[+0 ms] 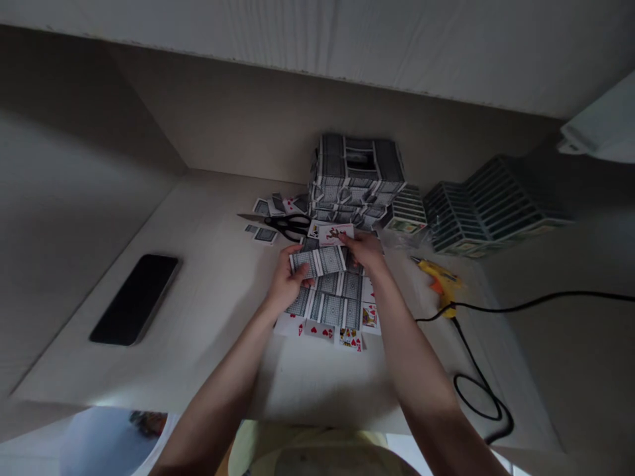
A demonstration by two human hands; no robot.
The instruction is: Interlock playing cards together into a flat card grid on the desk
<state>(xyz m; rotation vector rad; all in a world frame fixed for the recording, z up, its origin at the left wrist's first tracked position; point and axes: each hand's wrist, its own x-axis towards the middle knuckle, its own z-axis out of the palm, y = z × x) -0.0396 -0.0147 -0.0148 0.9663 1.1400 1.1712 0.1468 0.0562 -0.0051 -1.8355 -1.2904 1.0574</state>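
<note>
My left hand [288,281] grips a patterned piece of joined playing cards [317,262] at its left end, thumb on top. Just beyond that piece, my right hand [366,251] is closed on a white playing card with a coloured figure [333,234], its thumb on the face. Beneath both hands lies a flat woven panel of playing cards [332,309], grey backs up, with face cards and hearts poking out at the front and right edges. Another card with black marks [314,229] rests by the figure card, partly covered.
Behind my hands stands a box built of cards [357,175] with an opening on top. Black scissors [282,223] lie left among cut card pieces [265,236]. To the right are card stacks [489,205] and a yellow glue gun [444,281] with its cord. A phone [135,299] lies left.
</note>
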